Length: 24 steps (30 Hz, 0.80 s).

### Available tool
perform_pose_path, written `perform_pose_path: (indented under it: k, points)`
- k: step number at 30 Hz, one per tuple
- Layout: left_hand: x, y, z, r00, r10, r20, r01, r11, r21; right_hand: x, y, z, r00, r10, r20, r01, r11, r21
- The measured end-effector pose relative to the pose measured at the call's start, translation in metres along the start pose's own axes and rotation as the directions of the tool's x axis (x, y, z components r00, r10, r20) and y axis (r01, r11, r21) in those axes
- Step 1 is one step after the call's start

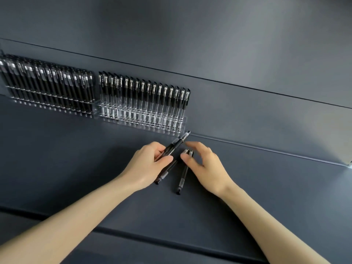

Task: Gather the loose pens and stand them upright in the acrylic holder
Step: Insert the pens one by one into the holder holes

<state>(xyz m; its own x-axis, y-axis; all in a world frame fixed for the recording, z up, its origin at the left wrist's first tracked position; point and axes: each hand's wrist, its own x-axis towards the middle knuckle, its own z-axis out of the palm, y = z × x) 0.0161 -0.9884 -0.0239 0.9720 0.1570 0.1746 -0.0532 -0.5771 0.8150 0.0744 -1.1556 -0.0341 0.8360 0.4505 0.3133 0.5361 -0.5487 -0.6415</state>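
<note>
The likeliest slip is at the acrylic holder. Its back row is packed with upright pens, so a tilted entry could knock them or miss a free front hole. The two loose pens lying in a V on the bench could also roll if nudged.

The left hand pinches one black pen, slanted, its cap just short of the holder. The right hand holds nothing, its fingers spread and its thumb at the loose pens' caps. Whether it touches them is unclear.
</note>
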Motion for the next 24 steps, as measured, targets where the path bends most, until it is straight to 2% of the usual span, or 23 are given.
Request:
perform_pose_path:
  k: [1,3,6,9,13,18,24]
  points:
    - [-0.004,-0.001,-0.002,1.000,0.018,-0.003,-0.019,0.995,-0.094,0.002,-0.008,-0.001,0.999,0.040,-0.015,-0.037,0.984,0.172]
    - [-0.007,-0.004,-0.007,0.999,0.034,0.008,-0.031,0.974,-0.225,0.009,-0.027,-0.002,0.994,0.098,-0.056,-0.061,0.880,0.470]
    - [-0.002,-0.012,-0.020,0.999,0.050,-0.004,-0.049,0.944,-0.328,0.024,-0.050,0.001,0.985,0.157,-0.073,-0.066,0.732,0.678]
    - [0.007,-0.020,-0.037,0.994,0.097,-0.049,-0.108,0.941,-0.320,0.046,-0.066,0.009,0.981,0.180,-0.066,-0.079,0.690,0.719]
    - [0.021,-0.031,-0.064,0.994,0.090,-0.056,-0.105,0.904,-0.414,0.073,-0.081,0.026,0.986,0.148,-0.073,-0.049,0.687,0.725]
    - [0.048,-0.056,-0.103,0.989,0.127,-0.072,-0.146,0.898,-0.415,0.108,-0.106,0.058,0.982,0.150,-0.118,-0.012,0.667,0.745]
    - [0.090,-0.093,-0.139,0.988,0.134,-0.080,-0.156,0.890,-0.429,0.151,-0.130,0.088,0.942,0.179,-0.284,0.072,0.720,0.691]
